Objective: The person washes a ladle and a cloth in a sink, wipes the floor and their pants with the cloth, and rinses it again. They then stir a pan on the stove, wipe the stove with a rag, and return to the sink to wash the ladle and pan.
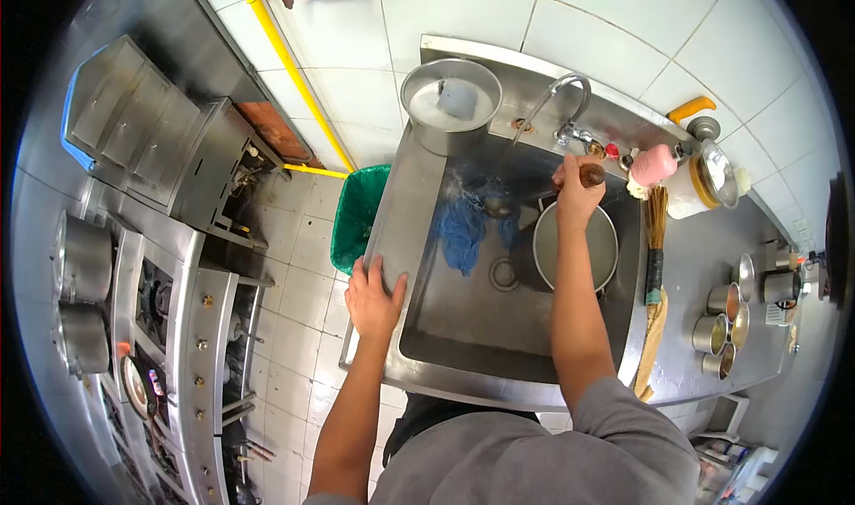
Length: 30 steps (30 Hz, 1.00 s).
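My left hand (pixel 374 298) lies on the steel counter left of the sink (pixel 472 331), fingers spread and holding nothing. Over the sink's right part, my right hand (pixel 581 189) is closed around a brown handle (pixel 591 175). Below that hand, a round pale-bottomed pan (pixel 583 254) sits in the sink, partly hidden by my forearm; whether the handle belongs to it is hard to tell. A blue cloth (pixel 461 238) lies wet in the sink's left part. Water runs from the curved faucet (pixel 577 82) at the back.
A large pot (pixel 451 104) of whitish liquid stands at the sink's back left corner. Beside the counter is a green-lined bin (pixel 359 215). On the right are a pink bottle (pixel 655 165), a straw brush (pixel 655 229) and metal cups (pixel 710 334). A stove (pixel 200 327) stands far left.
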{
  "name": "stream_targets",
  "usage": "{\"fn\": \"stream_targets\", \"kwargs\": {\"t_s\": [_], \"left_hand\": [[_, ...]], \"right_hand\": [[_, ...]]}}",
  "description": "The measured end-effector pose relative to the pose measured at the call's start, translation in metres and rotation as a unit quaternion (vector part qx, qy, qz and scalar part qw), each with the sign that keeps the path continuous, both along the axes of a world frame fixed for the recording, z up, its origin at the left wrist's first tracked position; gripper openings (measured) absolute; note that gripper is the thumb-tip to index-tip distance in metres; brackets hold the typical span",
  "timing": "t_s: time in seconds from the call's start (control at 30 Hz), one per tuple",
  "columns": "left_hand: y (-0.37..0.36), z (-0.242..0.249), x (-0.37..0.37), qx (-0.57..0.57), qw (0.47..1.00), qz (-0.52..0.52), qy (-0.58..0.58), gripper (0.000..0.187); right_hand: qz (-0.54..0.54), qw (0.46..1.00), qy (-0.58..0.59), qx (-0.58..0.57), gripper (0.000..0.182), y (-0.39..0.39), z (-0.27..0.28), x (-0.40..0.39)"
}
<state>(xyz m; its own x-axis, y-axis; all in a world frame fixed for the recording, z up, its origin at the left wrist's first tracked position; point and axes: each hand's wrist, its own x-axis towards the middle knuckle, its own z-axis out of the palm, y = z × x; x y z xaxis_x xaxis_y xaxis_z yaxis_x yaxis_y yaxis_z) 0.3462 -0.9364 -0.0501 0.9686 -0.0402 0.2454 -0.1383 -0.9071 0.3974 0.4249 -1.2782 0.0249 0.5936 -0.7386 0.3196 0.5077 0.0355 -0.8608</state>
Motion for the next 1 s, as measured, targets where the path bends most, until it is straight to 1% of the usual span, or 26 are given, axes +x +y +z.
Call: {"fn": "stream_targets", "kwargs": {"t_s": [0.03,0.07,0.1,0.13,0.2,0.3,0.37,0.4,0.43,0.47,0.5,0.53,0.57,0.63,0.67,0.73,0.77,0.83,0.87,0.93,0.97,1.0], "left_hand": [[-0.001,0.002,0.002,0.002,1.0,0.003,0.002,0.059],[-0.002,0.003,0.003,0.003,1.0,0.001,-0.001,0.059],[-0.002,0.003,0.002,0.002,1.0,0.003,0.007,0.059],[-0.002,0.003,0.002,0.001,1.0,0.007,0.014,0.059],[0.002,0.0,0.0,0.008,1.0,0.001,0.011,0.059],[0.0,-0.002,0.001,0.012,1.0,-0.003,0.001,0.059],[0.003,-0.003,0.002,0.017,1.0,0.004,0.003,0.059],[0.003,-0.004,0.003,0.009,1.0,-0.001,-0.002,0.059],[0.003,-0.004,0.002,-0.001,1.0,-0.007,-0.008,0.06],[0.002,-0.005,-0.003,0.0,1.0,-0.01,-0.005,0.06],[0.002,-0.006,-0.005,0.007,1.0,-0.011,-0.002,0.06],[0.003,-0.003,0.002,0.013,1.0,-0.005,-0.006,0.06],[0.003,-0.002,0.007,0.013,1.0,0.002,-0.013,0.06],[0.003,-0.003,0.001,0.005,1.0,-0.013,-0.005,0.059],[0.002,-0.003,0.001,0.012,1.0,-0.008,-0.021,0.058],[0.002,-0.002,0.003,0.011,1.0,-0.007,-0.022,0.058],[0.002,-0.003,0.001,0.008,1.0,-0.01,-0.022,0.058],[0.003,-0.004,-0.001,0.006,1.0,-0.01,-0.009,0.058],[0.002,-0.002,0.002,0.006,1.0,-0.008,-0.006,0.059],[0.003,-0.001,0.005,0.003,1.0,-0.008,-0.017,0.059],[0.004,-0.004,0.001,0.004,1.0,-0.011,-0.017,0.059],[0.003,-0.003,0.003,0.004,1.0,-0.008,-0.017,0.059]], "right_hand": [[-0.001,1.0,-0.003,-0.001,0.021,-0.006,-0.015,0.005],[-0.062,0.997,0.048,-0.022,0.021,-0.012,-0.048,0.013],[-0.124,0.986,0.099,-0.043,0.021,-0.016,-0.068,0.019],[-0.108,0.991,0.083,-0.015,0.021,-0.012,-0.068,0.024],[-0.099,0.99,0.099,-0.017,0.02,-0.008,-0.064,0.045],[-0.074,0.992,0.101,-0.013,0.02,-0.009,-0.036,0.05],[0.071,0.995,0.064,0.016,0.018,0.001,-0.013,0.03],[0.092,0.994,0.057,-0.009,0.017,0.02,-0.005,0.015],[0.132,0.991,0.02,-0.027,0.014,0.034,-0.025,0.01],[0.119,0.98,0.096,-0.128,0.013,0.052,-0.048,-0.002],[0.16,0.961,0.072,-0.215,0.013,0.065,-0.073,-0.008],[0.235,0.927,0.157,-0.248,0.015,0.073,-0.066,-0.016],[0.239,0.926,0.149,-0.25,0.015,0.074,-0.059,-0.001],[0.12,0.96,0.138,-0.213,0.016,0.066,-0.047,0.018],[0.091,0.972,0.186,-0.112,0.015,0.056,-0.034,0.029],[0.027,0.986,0.15,-0.067,0.015,0.042,0.001,0.024],[0.016,0.992,0.11,-0.064,0.017,0.032,-0.003,0.021],[-0.002,0.992,0.12,-0.028,0.018,0.022,-0.067,0.03],[-0.006,0.993,0.116,-0.03,0.018,0.014,-0.069,0.033],[0.03,0.992,0.099,-0.072,0.018,0.012,-0.057,0.046],[-0.015,0.991,0.135,-0.016,0.018,0.006,-0.042,0.051],[-0.028,0.995,0.1,-0.006,0.017,0.001,-0.018,0.049]]}}
